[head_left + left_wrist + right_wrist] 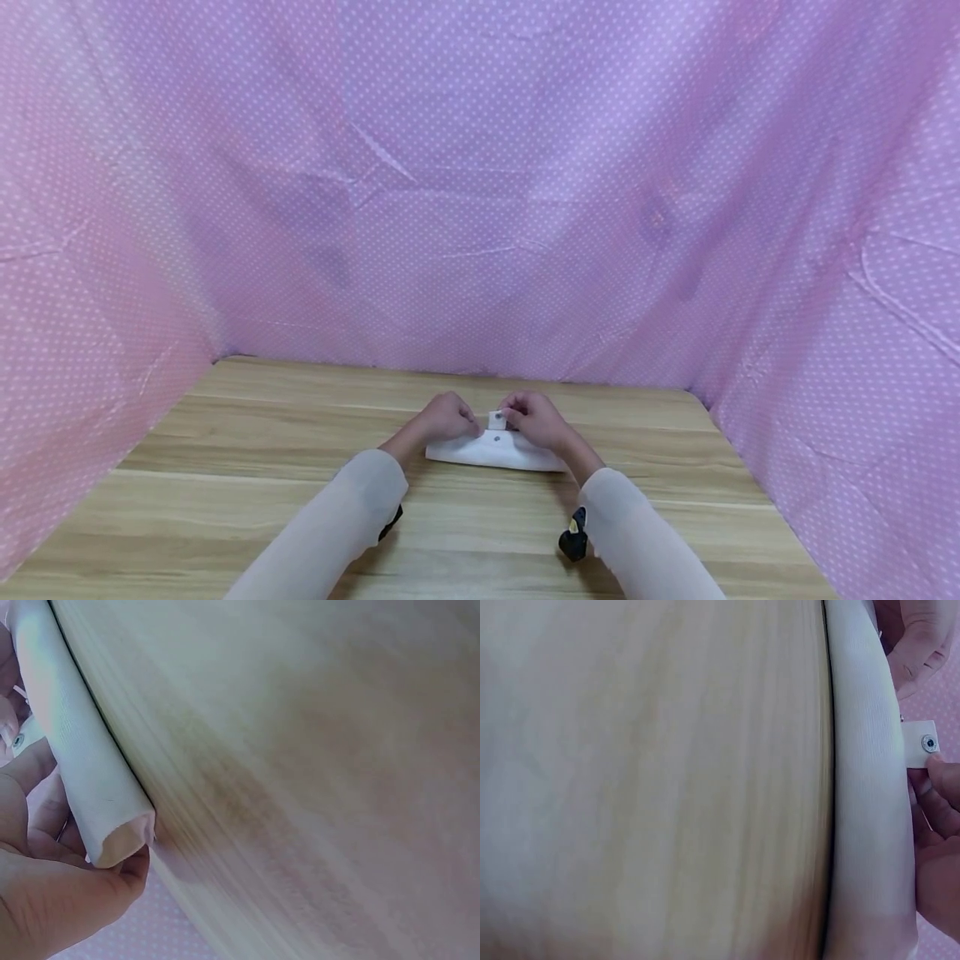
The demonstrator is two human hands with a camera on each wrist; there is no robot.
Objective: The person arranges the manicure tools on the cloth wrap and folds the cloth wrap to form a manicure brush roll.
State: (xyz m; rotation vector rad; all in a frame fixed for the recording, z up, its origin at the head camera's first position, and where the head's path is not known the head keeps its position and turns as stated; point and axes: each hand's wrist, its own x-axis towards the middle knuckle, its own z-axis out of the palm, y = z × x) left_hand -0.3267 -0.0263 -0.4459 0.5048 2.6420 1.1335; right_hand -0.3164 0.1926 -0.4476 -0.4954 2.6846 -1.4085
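A white soft case (491, 452) with a rolled shape lies on the wooden table, its long edge towards me. A small white strap (493, 420) with a metal snap stands up from its far edge, and a second snap shows on the case below it. My right hand (534, 417) pinches the strap between thumb and fingertips. The left hand (447, 417) holds the case's far side left of the strap. In the left wrist view, left fingers (49, 814) are tucked behind the case near its open, hollow end.
The wood-grain table (247, 492) spreads around the case. Pink dotted cloth (480, 208) hangs behind the table and along both sides. Black wrist devices (573, 542) show under the cream sleeves (637, 533).
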